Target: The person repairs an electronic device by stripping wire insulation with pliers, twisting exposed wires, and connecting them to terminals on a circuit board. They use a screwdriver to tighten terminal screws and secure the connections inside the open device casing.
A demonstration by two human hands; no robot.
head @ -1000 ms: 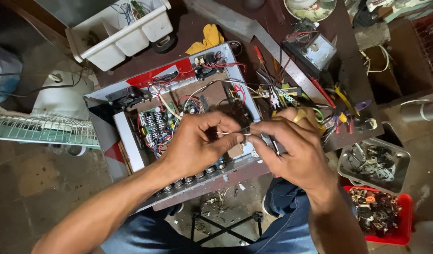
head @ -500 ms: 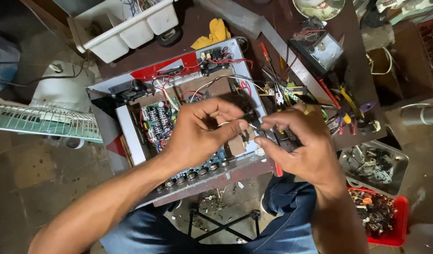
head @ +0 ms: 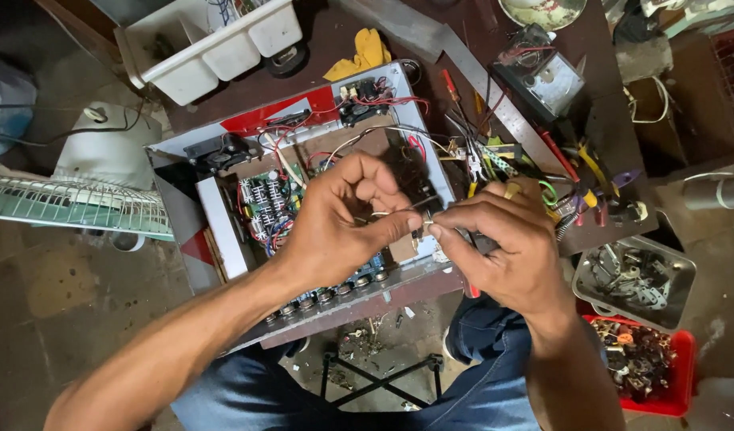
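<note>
Mid-frame, our left hand (head: 339, 219) and right hand (head: 503, 243) pinch a thin wire (head: 399, 211) together above the open chassis (head: 303, 199)

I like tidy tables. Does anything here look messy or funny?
Yes. The open metal case has loose red and white wires sprawling over its circuit boards. Tools lie jumbled at the table edge beside it. Both hands, left hand and right hand, pinch a small part above it.

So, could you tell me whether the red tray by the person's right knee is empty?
No, the red tray is full of small metal parts, below the right hand.
</note>
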